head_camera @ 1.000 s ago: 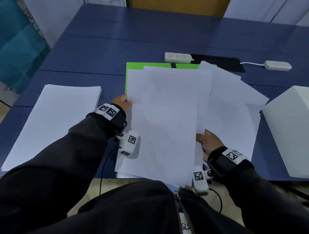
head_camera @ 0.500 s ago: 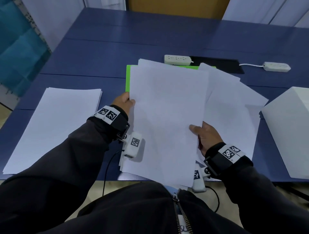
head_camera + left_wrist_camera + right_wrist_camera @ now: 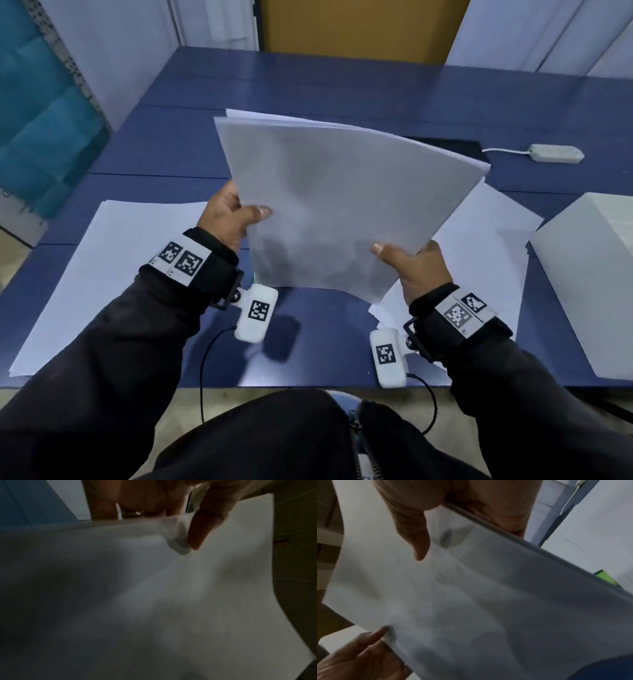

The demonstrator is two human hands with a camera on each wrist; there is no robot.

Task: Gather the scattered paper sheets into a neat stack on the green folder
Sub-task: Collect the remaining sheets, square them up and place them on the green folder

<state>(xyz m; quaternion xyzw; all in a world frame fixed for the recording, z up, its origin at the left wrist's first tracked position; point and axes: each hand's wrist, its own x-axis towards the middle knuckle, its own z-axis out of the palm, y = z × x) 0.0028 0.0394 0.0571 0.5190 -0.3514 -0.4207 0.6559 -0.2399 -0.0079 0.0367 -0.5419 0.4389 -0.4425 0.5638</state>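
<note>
A bundle of white paper sheets point(image 3: 342, 205) is lifted off the blue table and tilted up toward me. My left hand point(image 3: 236, 216) grips its left edge, thumb on top. My right hand point(image 3: 407, 267) grips its lower right edge, thumb on top. The wrist views show the same bundle point(image 3: 171, 601) point(image 3: 471, 595) pinched between thumb and fingers. The green folder point(image 3: 606, 578) shows only as a small corner past the sheets in the right wrist view; in the head view the bundle hides it. More sheets point(image 3: 479, 246) lie under my right hand, and another pile point(image 3: 113, 274) lies at the left.
A white box point(image 3: 589, 281) stands at the right edge of the table point(image 3: 329, 335). A white adapter with a cord point(image 3: 555, 153) lies at the back right. The table's front edge runs just under my wrists.
The bundle lay flat on the folder before; both hands have gripped its sides and lifted it clear of the table, tilted upward. The head view has risen.
</note>
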